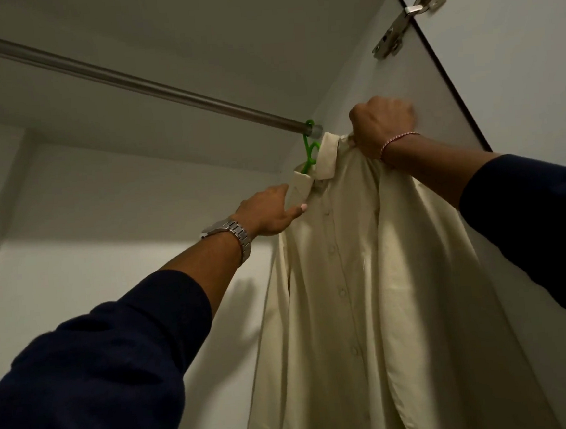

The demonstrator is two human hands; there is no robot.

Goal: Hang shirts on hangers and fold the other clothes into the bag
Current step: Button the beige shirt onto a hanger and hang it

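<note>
A cream button-up shirt [365, 292] hangs on a green plastic hanger [309, 149], whose hook sits over the right end of the metal wardrobe rail [129, 82]. My left hand [269, 212] pinches the shirt's left shoulder just below the collar, thumb on the front of the cloth. Higher up, my right hand [381, 125] is a fist gripping the shirt's right shoulder beside the collar. Most of the hanger is hidden under the shirt.
The shirt hangs close to the wardrobe's right side wall [435, 107]. An open door with a metal hinge [408, 15] stands at the upper right. The rail runs bare toward the upper left, below the white top panel [192, 25].
</note>
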